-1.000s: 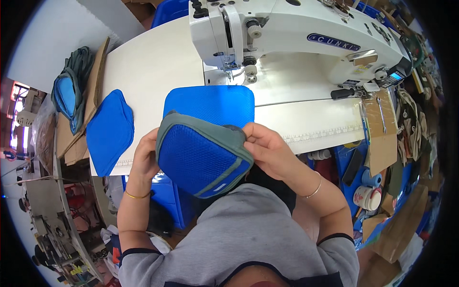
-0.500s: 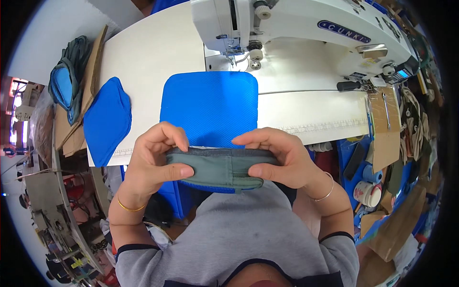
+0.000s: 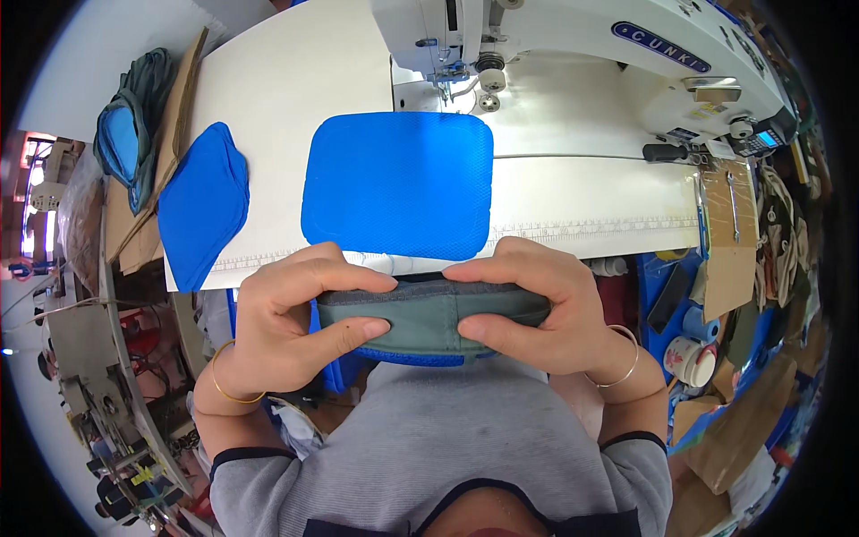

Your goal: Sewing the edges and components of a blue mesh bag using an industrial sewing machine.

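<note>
Just in front of my body I hold a sewn grey-green fabric pouch (image 3: 416,324), with a dark-edged upper rim and blue mesh along its underside. My left hand (image 3: 291,318) pinches its left part, thumb on the near wall and fingers at the upper edge. On the other side my right hand (image 3: 555,309) grips it the same way, thumb beside a vertical seam. Beyond the hands, a rounded blue mesh panel (image 3: 398,183) lies flat on the white table (image 3: 286,72). The pouch's inside is hidden.
A white sewing machine (image 3: 555,40) stands at the back, its needle area just beyond the blue panel. Blue fabric pieces (image 3: 204,206) lie at left, near cardboard (image 3: 170,152) and a green-and-blue bundle (image 3: 130,134). A screwdriver (image 3: 665,153) and wrench (image 3: 733,206) lie right.
Both hands have shifted along the pouch and turned it, so the zipper end seen before is now out of sight. The view has moved slightly, uncovering more of the blue panel's near edge.
</note>
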Demonstrator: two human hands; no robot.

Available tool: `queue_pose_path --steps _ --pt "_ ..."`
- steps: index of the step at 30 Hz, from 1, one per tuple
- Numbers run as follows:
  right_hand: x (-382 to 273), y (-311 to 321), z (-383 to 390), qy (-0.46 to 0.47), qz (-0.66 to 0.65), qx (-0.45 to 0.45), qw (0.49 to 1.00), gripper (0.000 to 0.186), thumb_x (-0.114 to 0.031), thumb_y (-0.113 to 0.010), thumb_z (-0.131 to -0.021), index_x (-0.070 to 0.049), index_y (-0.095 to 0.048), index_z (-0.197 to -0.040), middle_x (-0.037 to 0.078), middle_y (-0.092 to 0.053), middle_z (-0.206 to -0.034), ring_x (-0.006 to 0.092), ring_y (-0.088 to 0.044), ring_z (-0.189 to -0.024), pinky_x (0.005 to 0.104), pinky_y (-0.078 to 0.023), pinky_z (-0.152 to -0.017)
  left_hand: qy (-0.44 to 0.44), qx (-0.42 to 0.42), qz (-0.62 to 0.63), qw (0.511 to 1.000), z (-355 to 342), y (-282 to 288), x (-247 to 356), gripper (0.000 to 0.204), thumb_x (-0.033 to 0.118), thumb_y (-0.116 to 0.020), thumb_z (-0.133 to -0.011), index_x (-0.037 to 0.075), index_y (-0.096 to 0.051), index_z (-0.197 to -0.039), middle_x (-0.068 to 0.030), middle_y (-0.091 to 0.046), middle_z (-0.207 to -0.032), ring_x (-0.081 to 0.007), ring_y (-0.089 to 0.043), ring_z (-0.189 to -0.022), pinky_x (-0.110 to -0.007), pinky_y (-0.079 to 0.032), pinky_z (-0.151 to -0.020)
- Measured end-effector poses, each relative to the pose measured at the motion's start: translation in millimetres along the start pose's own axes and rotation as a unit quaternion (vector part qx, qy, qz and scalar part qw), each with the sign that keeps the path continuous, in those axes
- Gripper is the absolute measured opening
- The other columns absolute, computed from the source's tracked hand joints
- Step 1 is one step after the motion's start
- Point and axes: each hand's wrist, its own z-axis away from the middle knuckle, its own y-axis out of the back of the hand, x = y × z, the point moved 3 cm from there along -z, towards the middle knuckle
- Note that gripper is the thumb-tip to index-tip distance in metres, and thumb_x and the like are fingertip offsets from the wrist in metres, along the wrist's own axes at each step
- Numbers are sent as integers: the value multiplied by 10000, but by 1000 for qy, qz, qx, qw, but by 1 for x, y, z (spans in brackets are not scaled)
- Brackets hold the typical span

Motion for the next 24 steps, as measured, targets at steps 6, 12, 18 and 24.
queue_pose_path --steps 6,12,18,24 --pt "2 -5 3 53 58 23 997 235 -67 -777 -799 -24 -732 -1025 61 -592 -678 156 -534 -585 286 -375 -503 -56 2 -107 993 -2 0 4 198 46 -795 -780 33 -733 -968 -48 -598 -726 -128 -511 -633 -271 -359 -549" --pt "-8 -8 2 59 51 37 996 267 -102 -798 -784 -24 -733 -1031 67 -587 -671 167 -532 -568 296 -372 -492 -63 -18 -93 994 -4 3 4 171 76 -801 -788 34 -724 -935 -51 -607 -732 -129 -503 -625 -274 -346 -540" --pt "-5 -5 0 93 117 6 989 338 -193 -809 -767 -61 -746 -1073 42 -518 -596 161 -479 -506 305 -341 -479 -58 -36 -91 994 -8 5 10 187 51 -826 -728 9 -720 -876 -56 -608 -748 -144 -512 -662 -271 -352 -582" --pt "0 -8 3 91 161 29 982 252 -224 -809 -769 -59 -751 -951 38 -538 -603 184 -503 -505 312 -358 -454 -39 -36 -83 995 -9 9 4 149 57 -810 -753 11 -720 -862 -65 -630 -770 -156 -545 -664 -277 -385 -580"
